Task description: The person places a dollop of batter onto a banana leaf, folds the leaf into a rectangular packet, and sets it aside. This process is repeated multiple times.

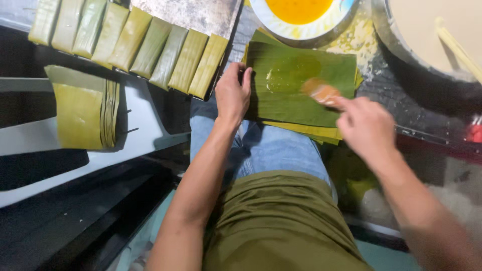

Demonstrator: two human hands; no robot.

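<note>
One leaf [301, 83] lies on top of a small stack of banana leaves, on the bench just past the person's knees, with a wet, oily patch near its middle. The right hand [366, 128] pinches a small orange brush or spoon [321, 92], blurred, its tip touching the leaf beside that patch. The left hand [232, 95] lies flat with fingers loosely spread, pressing the leaf's left edge. Just beyond the stack is a bowl [321, 27] of yellow liquid; a big pale basin [401, 45] stands to the right. To the left, a tray [201, 15] carries a row of folded leaf parcels [130, 42], and more folded leaves [83, 110] lie on a shelf below. I judge the leaf could tear along its grain if pressed hard, and oil could run off its near edge onto the jeans.
</note>
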